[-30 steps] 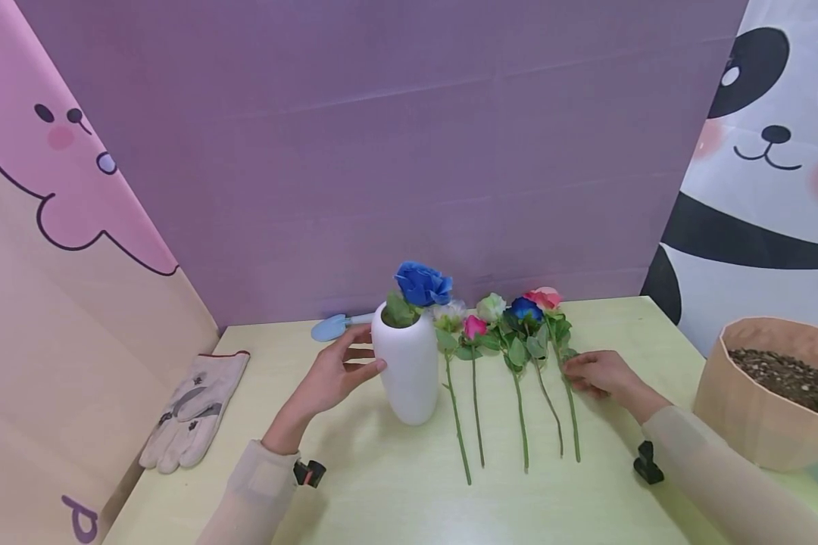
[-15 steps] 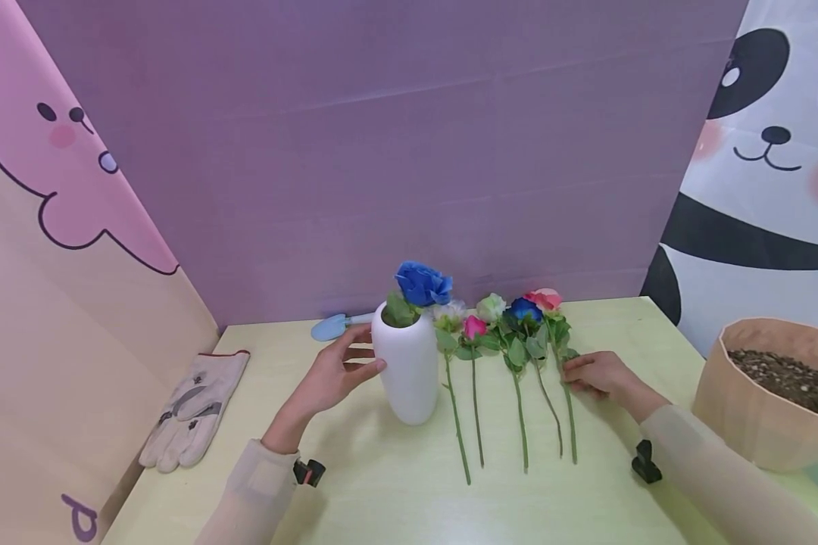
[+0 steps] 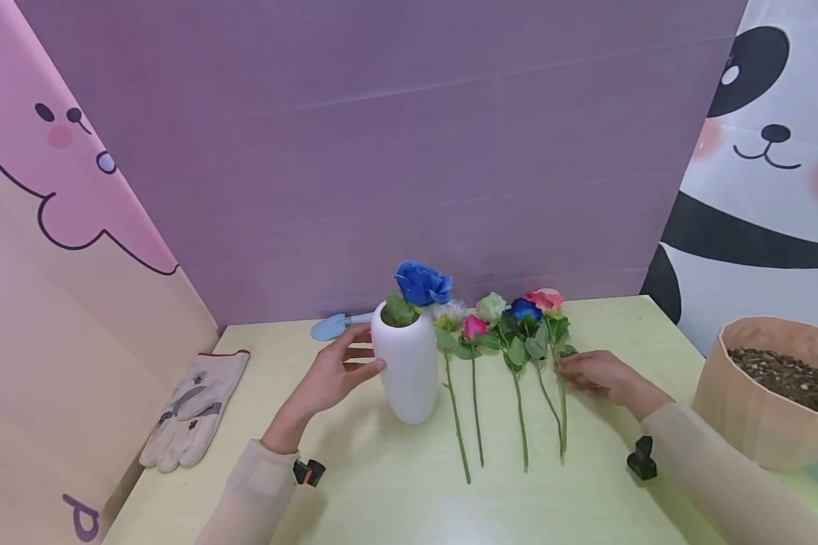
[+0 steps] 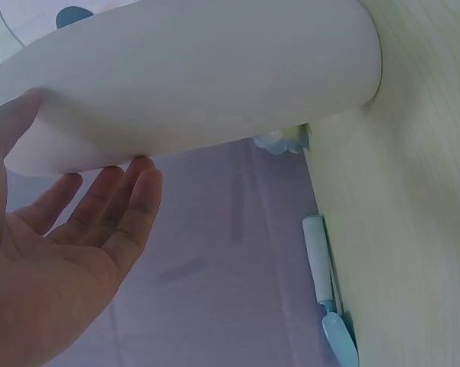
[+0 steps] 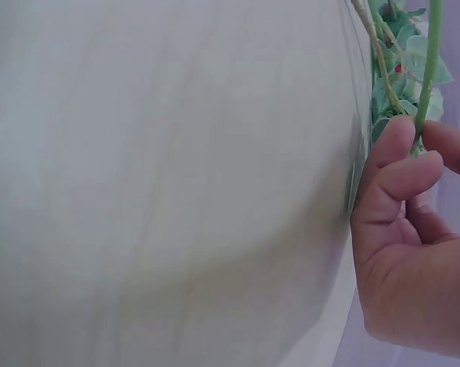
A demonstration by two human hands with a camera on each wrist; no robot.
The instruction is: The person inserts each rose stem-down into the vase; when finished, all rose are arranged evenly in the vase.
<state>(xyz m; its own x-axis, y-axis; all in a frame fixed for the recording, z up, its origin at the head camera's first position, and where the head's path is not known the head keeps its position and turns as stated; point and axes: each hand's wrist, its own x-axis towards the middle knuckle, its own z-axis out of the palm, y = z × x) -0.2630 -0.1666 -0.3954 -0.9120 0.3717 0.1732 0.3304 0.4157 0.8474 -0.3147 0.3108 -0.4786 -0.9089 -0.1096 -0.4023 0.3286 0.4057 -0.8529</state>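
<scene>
A white vase [image 3: 409, 371] stands upright on the table, with one blue rose [image 3: 423, 283] in its mouth. My left hand [image 3: 334, 375] holds the vase from its left side, the thumb in front and the fingers toward the back, near the top. To the right, several artificial flowers lie in a row: a white flower [image 3: 450, 312], a magenta rosebud [image 3: 475, 327], a pale green rose [image 3: 491, 306] and a blue rose [image 3: 526, 310]. At the row's right end, my right hand [image 3: 603, 375] pinches the green stem [image 5: 429, 76] of a pink rose [image 3: 544, 299] between thumb and fingers.
A light blue hand trowel [image 3: 330, 327] lies behind the vase at the table's back edge. Work gloves [image 3: 191, 412] rest at the left edge. On the right stands a tan fabric pot [image 3: 743, 409] holding soil. A purple backdrop [image 3: 382, 151] rises behind the table [image 3: 395, 499].
The lower stem of the pink rose has swung left, close against the neighbouring blue rose's stem. My right hand has shifted slightly left with it. The left hand and vase look unchanged.
</scene>
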